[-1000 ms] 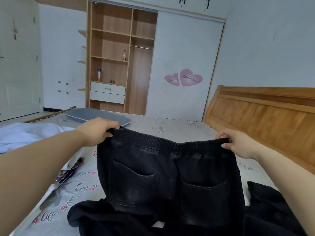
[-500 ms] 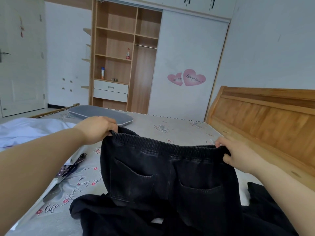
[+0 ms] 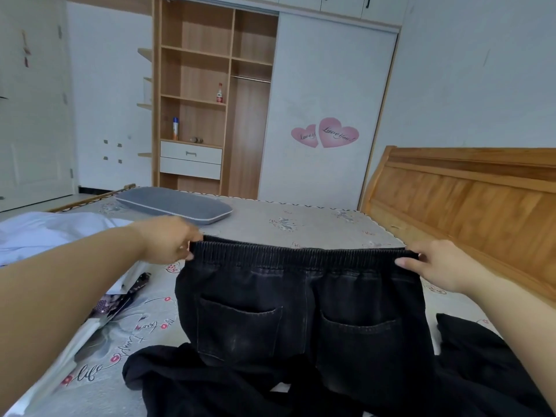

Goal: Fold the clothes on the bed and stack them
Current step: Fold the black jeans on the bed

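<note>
Black jeans (image 3: 301,314) are held up by the elastic waistband above the bed (image 3: 301,221), back pockets facing the wearer. Left hand (image 3: 171,242) pinches one waistband corner, right hand (image 3: 436,263) the other; the hands are spread apart, cloth taut between. Legs trail onto a dark garment (image 3: 481,371) below the jeans. Step in hand: squaring up before folding. Next move likely requires bringing the corners together, leg onto leg.

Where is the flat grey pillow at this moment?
In the head view, the flat grey pillow lies on the bed's far left part, before the wooden wardrobe, beyond the left hand.
</note>
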